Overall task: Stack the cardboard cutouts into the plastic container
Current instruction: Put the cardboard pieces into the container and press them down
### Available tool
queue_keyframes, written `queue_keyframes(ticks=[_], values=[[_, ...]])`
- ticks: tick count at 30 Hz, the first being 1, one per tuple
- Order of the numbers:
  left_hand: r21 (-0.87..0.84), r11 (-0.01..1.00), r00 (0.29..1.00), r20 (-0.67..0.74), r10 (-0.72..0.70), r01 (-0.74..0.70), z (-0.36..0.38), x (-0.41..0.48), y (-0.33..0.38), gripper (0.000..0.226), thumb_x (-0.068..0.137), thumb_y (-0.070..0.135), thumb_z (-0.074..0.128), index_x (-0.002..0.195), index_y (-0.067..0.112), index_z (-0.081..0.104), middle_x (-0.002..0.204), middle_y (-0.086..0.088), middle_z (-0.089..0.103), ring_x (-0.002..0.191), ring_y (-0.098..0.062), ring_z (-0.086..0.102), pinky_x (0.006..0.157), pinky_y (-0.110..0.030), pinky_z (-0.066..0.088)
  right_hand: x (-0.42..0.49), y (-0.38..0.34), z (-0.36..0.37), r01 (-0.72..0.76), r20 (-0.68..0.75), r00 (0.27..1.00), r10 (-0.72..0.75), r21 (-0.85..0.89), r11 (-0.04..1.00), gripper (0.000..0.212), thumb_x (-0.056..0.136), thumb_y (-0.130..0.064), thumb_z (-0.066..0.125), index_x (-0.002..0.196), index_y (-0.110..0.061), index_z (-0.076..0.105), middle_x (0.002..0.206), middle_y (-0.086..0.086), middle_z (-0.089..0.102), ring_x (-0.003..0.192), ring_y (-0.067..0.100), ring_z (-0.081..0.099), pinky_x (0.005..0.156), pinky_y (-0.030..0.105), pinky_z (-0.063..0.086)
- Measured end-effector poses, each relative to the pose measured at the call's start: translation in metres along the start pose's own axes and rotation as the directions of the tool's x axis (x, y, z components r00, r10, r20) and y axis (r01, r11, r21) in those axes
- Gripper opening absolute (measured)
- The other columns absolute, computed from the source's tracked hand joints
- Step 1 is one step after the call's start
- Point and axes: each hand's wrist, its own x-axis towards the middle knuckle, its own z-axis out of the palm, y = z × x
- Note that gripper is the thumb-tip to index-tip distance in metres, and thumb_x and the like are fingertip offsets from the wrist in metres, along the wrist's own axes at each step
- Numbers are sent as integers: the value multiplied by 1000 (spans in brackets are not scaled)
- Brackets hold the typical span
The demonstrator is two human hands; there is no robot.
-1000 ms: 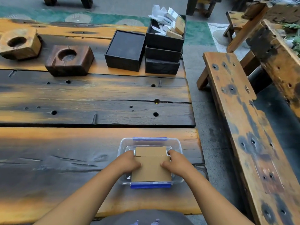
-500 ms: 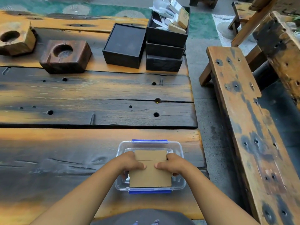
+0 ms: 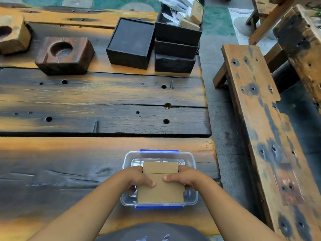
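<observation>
Both hands, left and right, clamp the cardboard between them, long axis running away from the person, over the container

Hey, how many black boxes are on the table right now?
4. A lone box sits far across the table; right of it, three are stacked: bottom box, middle box, and open top box holding papers. More could hide behind them.

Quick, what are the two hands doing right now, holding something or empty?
Left hand: holds the left edge of the brown rectangular cardboard cutouts, thumb on top.
Right hand: holds their right edge, over the clear plastic container.
</observation>
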Motion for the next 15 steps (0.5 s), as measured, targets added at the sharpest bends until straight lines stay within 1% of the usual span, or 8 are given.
queue_keyframes(ticks=[2,3,6,8,9,11,13,15], values=[[-30,999,1000,-1,-18,18,1,0,2,54,75,29,81,121,16,54,115,-9,67,100,-30,64,78,-40,53,2,3,2,-2,-5,1000,2,66,998,50,73,-45,82,112,-25,58,117,2,68,103,22,67,94,43,57],[-44,999,1000,0,-22,22,1,-1,3,54,75,27,81,121,14,55,119,-12,67,103,-32,63,79,-43,53,3,5,2,1,-6,1000,-1,88,996,46,71,-44,83,106,-27,58,114,1,68,101,21,67,92,42,58],[-89,996,1000,14,-17,18,-2,-2,3,51,77,21,80,121,12,55,116,-12,67,99,-32,64,74,-43,53,5,7,5,20,9,1000,-21,113,993,36,71,-40,84,95,-30,59,104,-5,69,96,17,68,88,38,58],[-77,997,1000,18,-17,19,-3,-1,2,52,78,21,79,122,13,54,115,-11,67,101,-32,64,80,-46,55,7,10,6,35,30,999,-39,120,992,40,71,-39,84,104,-33,61,109,-5,70,100,18,67,91,39,57],[-57,998,1000,18,-19,20,-3,-1,1,52,78,21,79,122,14,54,117,-11,66,104,-32,64,83,-47,56,7,11,6,38,32,999,-42,113,993,44,71,-40,83,109,-33,61,110,-5,70,100,17,68,89,38,58],[-6,1000,1000,7,-21,21,-4,1,-1,50,79,22,78,121,15,53,122,-12,63,110,-34,63,89,-49,56,5,10,4,43,22,999,-45,74,996,52,71,-43,83,116,-30,60,109,-6,69,96,15,67,78,32,58],[9,1000,1000,-4,-17,17,-5,3,-2,51,77,25,80,120,16,53,122,-10,62,110,-33,61,90,-49,55,3,7,2,41,22,999,-41,25,999,49,71,-48,82,111,-32,59,109,-6,67,93,13,65,71,27,55],[-17,1000,1000,-13,-13,13,-5,6,-2,60,73,29,83,123,17,52,116,-4,59,106,-27,56,86,-45,50,4,5,1,40,24,999,-40,-24,999,47,70,-53,80,109,-35,59,117,-4,65,91,9,63,68,25,53]])
